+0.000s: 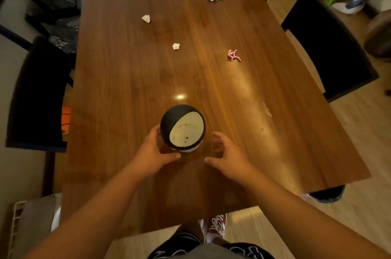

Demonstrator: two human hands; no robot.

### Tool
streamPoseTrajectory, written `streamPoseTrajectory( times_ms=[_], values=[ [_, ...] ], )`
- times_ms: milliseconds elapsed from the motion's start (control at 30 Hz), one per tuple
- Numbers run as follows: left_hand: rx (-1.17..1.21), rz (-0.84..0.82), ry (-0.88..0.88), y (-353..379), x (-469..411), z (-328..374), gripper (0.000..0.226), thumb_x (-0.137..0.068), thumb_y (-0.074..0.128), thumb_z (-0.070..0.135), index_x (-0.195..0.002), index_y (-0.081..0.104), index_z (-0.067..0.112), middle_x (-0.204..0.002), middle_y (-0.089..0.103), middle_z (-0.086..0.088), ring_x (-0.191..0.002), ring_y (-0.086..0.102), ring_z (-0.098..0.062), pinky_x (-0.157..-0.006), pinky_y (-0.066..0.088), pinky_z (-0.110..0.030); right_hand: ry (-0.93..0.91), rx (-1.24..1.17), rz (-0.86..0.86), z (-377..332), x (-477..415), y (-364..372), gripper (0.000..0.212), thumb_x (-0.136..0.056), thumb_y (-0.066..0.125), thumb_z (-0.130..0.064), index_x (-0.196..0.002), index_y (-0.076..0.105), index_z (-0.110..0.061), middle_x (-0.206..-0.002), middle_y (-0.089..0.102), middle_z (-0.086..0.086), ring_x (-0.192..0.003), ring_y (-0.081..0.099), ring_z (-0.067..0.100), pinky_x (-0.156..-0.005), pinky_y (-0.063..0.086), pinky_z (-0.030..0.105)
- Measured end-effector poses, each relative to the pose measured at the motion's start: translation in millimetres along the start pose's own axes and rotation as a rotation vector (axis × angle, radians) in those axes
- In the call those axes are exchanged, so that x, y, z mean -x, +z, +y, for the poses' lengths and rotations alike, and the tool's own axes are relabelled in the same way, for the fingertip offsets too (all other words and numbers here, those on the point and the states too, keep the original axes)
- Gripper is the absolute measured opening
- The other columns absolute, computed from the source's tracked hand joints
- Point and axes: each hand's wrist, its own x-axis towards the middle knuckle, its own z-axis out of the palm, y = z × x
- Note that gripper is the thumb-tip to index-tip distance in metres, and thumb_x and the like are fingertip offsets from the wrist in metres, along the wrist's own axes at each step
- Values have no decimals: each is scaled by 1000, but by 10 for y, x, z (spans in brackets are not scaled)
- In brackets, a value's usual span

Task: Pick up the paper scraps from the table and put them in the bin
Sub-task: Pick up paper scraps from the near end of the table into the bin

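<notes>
A small bin, black outside and white inside, stands on the near part of a long wooden table, its opening tilted toward the camera. The inside shows a few dark specks and no paper. The left hand cups the bin's left side, fingers curled round it and thumb against the base. The right hand sits just right of the bin, fingers spread and bent, gripping nothing and apart from the bin wall. Paper scraps lie farther up the table: a pink scrap to the right, a white scrap at centre, another white scrap beyond it, and several more toward the far end. Dark chairs stand along both sides.
</notes>
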Motion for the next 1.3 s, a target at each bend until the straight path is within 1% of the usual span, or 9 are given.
streamPoseTrajectory(
  times_ms=[100,300,467,600,767,933,1100,1233,1300],
  values=[
    [39,-70,87,-19,-169,38,107,-67,97,6,-143,34,47,-139,52,22,-136,48,-9,-112,44,-38,25,-26,-5,-150,-151,27,93,-76,82,-28,-147,25,-43,-149,42,-11,-130,49,13,-92,50,27],
    [77,-139,182,40,-329,28,114,-64,100,10,-135,28,62,-138,50,28,-120,46,25,-102,41,-16,-17,-43,-4,-254,-263,72,87,-73,82,-24,-135,32,-56,-137,53,-18,-128,49,8,-105,46,41],
    [131,-102,194,99,-300,42,120,-53,104,25,-137,26,62,-142,48,26,-131,47,7,-105,42,-22,-29,-76,1,-343,-195,77,74,-68,79,-40,-114,35,-78,-126,58,-26,-116,55,-3,-96,50,30],
    [204,-96,216,104,-159,45,127,-46,100,45,-150,28,48,-139,51,33,-135,49,4,-109,47,-31,-62,-23,-8,-440,-42,44,69,-66,72,-55,-118,34,-76,-120,56,-32,-105,54,-14,-80,46,14],
    [239,-68,243,64,-19,64,130,-50,103,53,-156,30,32,-146,54,16,-136,52,-4,-110,50,-43,-92,118,-49,-524,117,-117,66,-70,66,-56,-121,29,-77,-121,50,-41,-109,50,-18,-77,44,8],
    [279,-16,205,60,-111,106,125,-40,95,71,-145,29,54,-132,54,38,-125,50,18,-97,46,-17,-33,218,-6,-455,-100,-351,66,-81,72,-42,-135,36,-56,-121,54,-27,-101,56,-10,-78,47,15],
    [287,85,195,97,-476,330,110,-38,95,74,-125,27,82,-125,51,51,-118,50,25,-80,48,0,56,332,113,-450,-850,-876,38,-85,66,-47,-121,57,-37,-103,61,-17,-82,56,-8,-52,38,6],
    [303,170,197,209,-866,559,110,-39,94,75,-125,26,83,-128,50,51,-120,50,25,-79,45,5,109,384,302,-500,-1690,-1359,36,-86,64,-47,-110,63,-21,-102,67,0,-94,65,23,-74,52,32],
    [317,210,180,290,-1057,680,110,-39,94,75,-124,25,84,-127,49,52,-120,50,24,-79,49,1,105,412,366,-537,-2091,-1547,44,-84,64,-49,-116,61,-19,-109,68,4,-101,64,27,-80,51,35]
  ],
)
